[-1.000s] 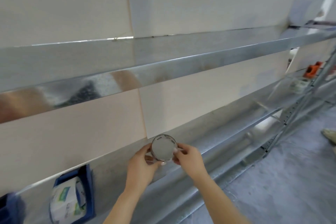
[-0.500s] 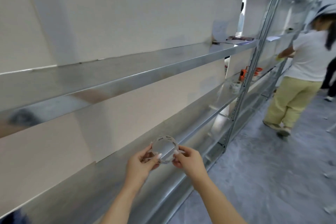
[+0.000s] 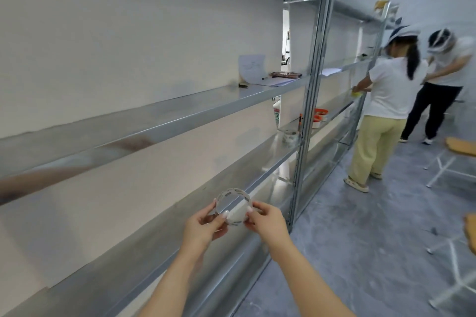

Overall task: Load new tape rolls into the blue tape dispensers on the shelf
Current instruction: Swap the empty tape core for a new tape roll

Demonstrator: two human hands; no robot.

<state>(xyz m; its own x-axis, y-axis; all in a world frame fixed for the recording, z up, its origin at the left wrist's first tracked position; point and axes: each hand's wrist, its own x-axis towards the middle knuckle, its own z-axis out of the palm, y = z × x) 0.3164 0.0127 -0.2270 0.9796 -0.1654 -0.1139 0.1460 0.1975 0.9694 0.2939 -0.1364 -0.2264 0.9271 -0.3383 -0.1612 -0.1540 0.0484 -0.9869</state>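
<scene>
as the person stands close to the lower shelf (image 3: 154, 252), both hands are raised in front of it and hold one clear roll (image 3: 234, 210) between them. the left hand (image 3: 203, 226) pinches the left edge of the roll with thumb and curled fingers. the right hand (image 3: 266, 224) pinches the right edge in the same way, so each hand is clamped on it. the roll stands on edge with its open side toward the person, and the lip of the shelf shows through it. small slots run along its upper rim. it is held in the air, in front of the near edge of the lower shelf.

farther along to the right, on the upper shelf (image 3: 180, 108), lie some papers (image 3: 251, 65) and a dark wire basket (image 3: 286, 74), near an upright post (image 3: 311, 100). just past that post, on the lower level, are orange things (image 3: 319, 114), too blurred to name. at the far right two people stand on the grey floor (image 3: 360, 226). one in yellow trousers (image 3: 386, 100) reaches toward the shelves. the other in black trousers (image 3: 443, 77) bends forward behind.
</scene>
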